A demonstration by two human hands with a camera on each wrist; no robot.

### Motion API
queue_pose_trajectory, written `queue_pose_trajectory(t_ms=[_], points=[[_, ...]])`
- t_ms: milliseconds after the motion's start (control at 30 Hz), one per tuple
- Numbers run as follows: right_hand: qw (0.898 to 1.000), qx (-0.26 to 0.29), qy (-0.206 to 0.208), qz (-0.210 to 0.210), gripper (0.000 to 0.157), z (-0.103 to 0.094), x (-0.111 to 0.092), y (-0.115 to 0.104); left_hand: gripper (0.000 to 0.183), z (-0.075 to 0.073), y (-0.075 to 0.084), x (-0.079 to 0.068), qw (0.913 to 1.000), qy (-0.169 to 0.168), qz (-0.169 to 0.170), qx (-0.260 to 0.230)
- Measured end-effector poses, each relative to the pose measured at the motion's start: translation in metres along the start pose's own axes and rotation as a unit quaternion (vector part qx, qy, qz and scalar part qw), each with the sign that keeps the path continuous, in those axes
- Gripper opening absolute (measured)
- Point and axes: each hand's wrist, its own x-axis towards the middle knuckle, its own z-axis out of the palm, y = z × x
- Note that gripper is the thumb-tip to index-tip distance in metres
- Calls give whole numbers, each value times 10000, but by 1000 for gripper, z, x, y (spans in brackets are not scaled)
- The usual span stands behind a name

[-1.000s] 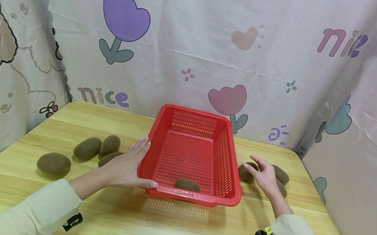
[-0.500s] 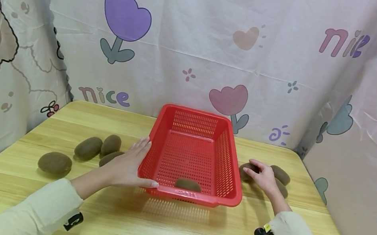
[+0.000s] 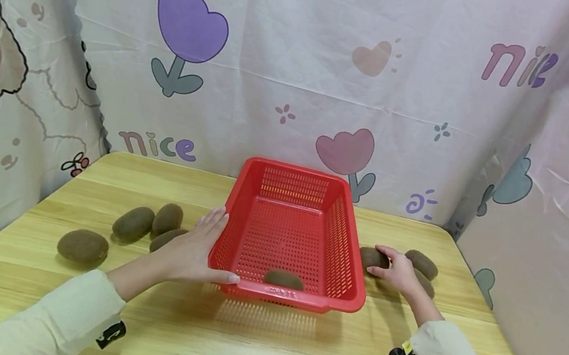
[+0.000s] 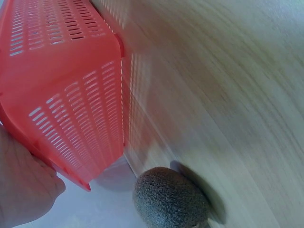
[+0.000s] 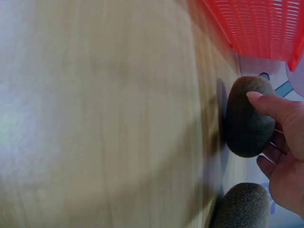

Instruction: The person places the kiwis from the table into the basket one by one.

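Observation:
A red plastic basket (image 3: 332, 301) with slotted walls stands mid-table. Straight fingers of my left hand (image 3: 193, 254) rest along its left rim, the thumb lying on the front rim. One brown fuzzy kiwi (image 3: 283, 279) is inside, near the front wall. To the basket's right, my right hand (image 3: 398, 272) pinches another kiwi (image 3: 371, 261). The right wrist view shows the thumb on this kiwi (image 5: 249, 123) and the other fingers partly hidden behind it. Beside that hand are two more kiwis, one farther back (image 3: 422, 264) and one partly covered (image 3: 423, 284).
Several kiwis lie left of the basket, including one nearest the left edge (image 3: 83, 247) and one farther back (image 3: 133, 224); the left hand partly covers another (image 3: 166, 238). A patterned curtain (image 3: 299, 70) hangs behind the wooden table (image 3: 248, 354).
My right hand's thumb and fingers have closed in on the kiwi to the right of the basket. The left hand and basket have stayed put.

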Motion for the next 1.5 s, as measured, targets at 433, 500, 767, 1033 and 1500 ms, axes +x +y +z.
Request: queue_pose_trajectory(t_ms=[433,500,767,1033,1500], points=[[9997,-225,80,13,58,8,0,5,118,-1,1,0,9999,-15,18,106],[9998,-182,88,80,58,9,-1,6,118,-1,1,0,10000,-30,6,95],[9990,27,305,336,55,8,-5,4,118,0,1,0,9999,10,53,85],[9970,255,657,305,53,0,-9,-3,117,0,1,0,9999,10,34,128],[9963,513,662,212,58,-21,-11,-19,118,0,1,0,9999,-18,9,104]])
